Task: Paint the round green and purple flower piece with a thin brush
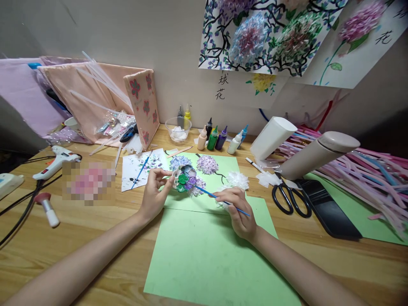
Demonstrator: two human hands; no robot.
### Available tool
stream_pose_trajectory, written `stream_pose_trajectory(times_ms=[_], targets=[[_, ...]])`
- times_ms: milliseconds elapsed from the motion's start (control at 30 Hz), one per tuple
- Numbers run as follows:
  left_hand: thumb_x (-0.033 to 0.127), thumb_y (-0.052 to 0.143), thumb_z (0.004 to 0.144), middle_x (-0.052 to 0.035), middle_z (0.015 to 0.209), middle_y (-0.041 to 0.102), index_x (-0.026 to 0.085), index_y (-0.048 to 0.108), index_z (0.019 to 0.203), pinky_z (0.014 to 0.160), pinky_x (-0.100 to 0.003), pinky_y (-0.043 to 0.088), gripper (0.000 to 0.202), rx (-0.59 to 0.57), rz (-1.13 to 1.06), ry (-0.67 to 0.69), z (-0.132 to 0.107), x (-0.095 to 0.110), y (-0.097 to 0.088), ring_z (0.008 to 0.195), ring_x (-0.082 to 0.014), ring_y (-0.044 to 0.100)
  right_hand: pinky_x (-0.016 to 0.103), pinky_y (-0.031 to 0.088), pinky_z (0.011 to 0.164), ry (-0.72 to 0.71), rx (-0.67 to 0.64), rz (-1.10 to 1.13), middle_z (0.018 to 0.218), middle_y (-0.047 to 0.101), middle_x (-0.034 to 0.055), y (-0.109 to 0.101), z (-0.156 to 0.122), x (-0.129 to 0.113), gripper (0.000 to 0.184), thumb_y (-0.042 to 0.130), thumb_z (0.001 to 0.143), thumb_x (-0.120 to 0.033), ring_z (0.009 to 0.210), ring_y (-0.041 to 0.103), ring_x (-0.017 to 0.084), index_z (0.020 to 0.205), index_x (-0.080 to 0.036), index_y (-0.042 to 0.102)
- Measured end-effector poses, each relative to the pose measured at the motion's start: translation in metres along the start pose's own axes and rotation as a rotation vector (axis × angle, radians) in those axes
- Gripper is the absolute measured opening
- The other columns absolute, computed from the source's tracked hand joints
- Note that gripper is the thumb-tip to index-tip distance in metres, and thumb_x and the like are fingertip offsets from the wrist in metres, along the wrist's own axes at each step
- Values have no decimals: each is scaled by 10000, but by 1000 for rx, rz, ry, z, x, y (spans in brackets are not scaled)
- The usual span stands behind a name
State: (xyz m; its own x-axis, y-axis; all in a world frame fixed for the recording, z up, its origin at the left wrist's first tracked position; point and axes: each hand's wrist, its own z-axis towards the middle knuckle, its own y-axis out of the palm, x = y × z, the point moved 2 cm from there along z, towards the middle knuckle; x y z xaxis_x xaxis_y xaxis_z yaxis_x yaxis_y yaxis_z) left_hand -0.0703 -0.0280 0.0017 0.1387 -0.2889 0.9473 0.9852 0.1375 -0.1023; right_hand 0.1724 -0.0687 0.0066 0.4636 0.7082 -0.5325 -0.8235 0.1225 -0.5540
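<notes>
My left hand (157, 190) pinches the left rim of a small paint palette (186, 179) with wells of green, purple and grey-blue paint. Between the fingers of my right hand (238, 211) is a thin blue paintbrush (211, 195), its tip at the purple paint. Both are held over a green sheet (210, 246). On that paper's far part are a blue fluffy flower (179, 162), a lilac one (207, 164) and a white one (237, 180). Another lilac flower is partly hidden by the palette and brush.
Paint bottles (220, 139) and a clear bowl (178, 130) stand by the wall. At left lie a glue gun (56, 163) and a paint-spotted sheet with a second brush (140, 171). Right are scissors (291, 199), a phone (331, 210), a tumbler (318, 155) and pipe cleaners (366, 174).
</notes>
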Motion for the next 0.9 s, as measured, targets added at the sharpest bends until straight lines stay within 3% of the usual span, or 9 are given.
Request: stream_pose_trajectory(times_ms=[367, 433, 500, 600, 667, 900], targets=[[313, 599, 802, -31, 956, 570, 210, 434, 913, 659, -242, 512, 224, -16, -18, -4, 0, -1, 1, 772, -115, 604, 407, 372, 816, -5, -23, 20, 980, 677, 36, -1, -2, 0, 270, 294, 939, -276, 909, 560, 206, 1033, -260, 546], [318, 600, 801, -28, 948, 572, 212, 432, 913, 648, -237, 511, 227, -6, -14, -3, 0, -1, 0, 756, -112, 604, 408, 379, 798, 15, 98, 44, 943, 673, 41, -4, -3, 3, 276, 296, 934, -283, 891, 549, 215, 984, -253, 565], [328, 603, 798, -26, 939, 574, 212, 435, 909, 638, -232, 508, 233, 22, -2, -3, 1, -2, 0, 753, -113, 605, 403, 378, 766, 59, 311, 62, 850, 659, 41, -9, -5, 9, 278, 302, 924, -284, 834, 535, 219, 874, -241, 571], [339, 609, 791, -32, 943, 583, 210, 443, 906, 641, -229, 505, 240, 59, 8, -11, 2, -3, -2, 773, -120, 607, 382, 358, 712, 128, 541, 73, 666, 583, 26, -14, -6, 16, 290, 306, 906, -272, 714, 500, 210, 706, -229, 512], [338, 611, 791, -35, 945, 588, 208, 443, 909, 639, -226, 503, 242, 61, 4, -14, 2, -3, -2, 769, -119, 608, 372, 345, 696, 156, 539, 68, 626, 543, 20, -14, -4, 19, 292, 304, 899, -263, 687, 485, 204, 673, -224, 485], [301, 602, 805, -12, 916, 585, 209, 431, 903, 632, -208, 496, 217, 36, -14, 0, 3, -2, -1, 713, -93, 599, 374, 321, 728, 183, 316, -1, 703, 563, 15, -10, -1, 16, 286, 273, 911, -247, 749, 493, 195, 721, -221, 486]])
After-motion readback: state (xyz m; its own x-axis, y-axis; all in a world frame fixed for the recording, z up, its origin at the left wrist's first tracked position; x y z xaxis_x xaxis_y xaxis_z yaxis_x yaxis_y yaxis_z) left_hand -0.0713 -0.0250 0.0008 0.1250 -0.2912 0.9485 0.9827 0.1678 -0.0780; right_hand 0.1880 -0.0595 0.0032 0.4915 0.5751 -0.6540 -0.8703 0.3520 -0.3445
